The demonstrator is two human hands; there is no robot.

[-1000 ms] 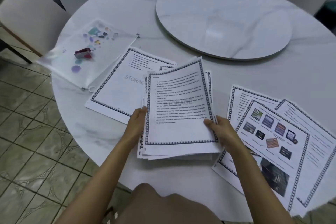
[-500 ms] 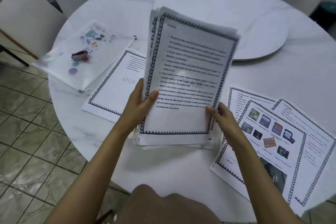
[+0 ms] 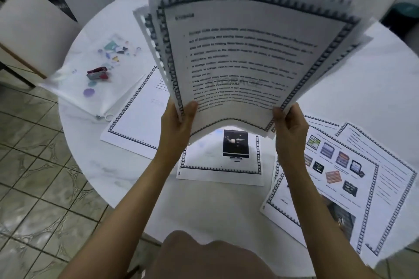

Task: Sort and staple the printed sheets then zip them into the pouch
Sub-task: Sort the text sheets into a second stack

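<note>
Both hands are up off the desk (image 3: 136,179). The left hand (image 3: 178,124) pinches the lower left edge of the stack of sheets (image 3: 244,59), thumb in front, fingers behind. The right hand (image 3: 289,129) grips the lower right edge the same way. The stack is raised, near upright, bowed in the middle, with its edges fanned at top left, so it isn't squared. A text page faces the camera.

Below the stack, a sheet with a dark picture (image 3: 226,165) lies flat on the desk. To its right is a loose spread of sheets (image 3: 340,179), overlapping, with a page of small colour pictures on top. To the left is a single bordered sheet (image 3: 136,127), flat.

Further left, a clear pouch (image 3: 74,88) overhangs the desk edge. A small red item (image 3: 98,73) is on or in it, can't tell which; probably the stapler. Zip state not readable. A chair (image 3: 34,29) stands beyond.

Status, judged: sorting is in progress. Several groups are loose, no staple is visible, and no sheets are seen in the pouch. Left to do: finish sorting, square up, staple, load the pouch, zip.
</note>
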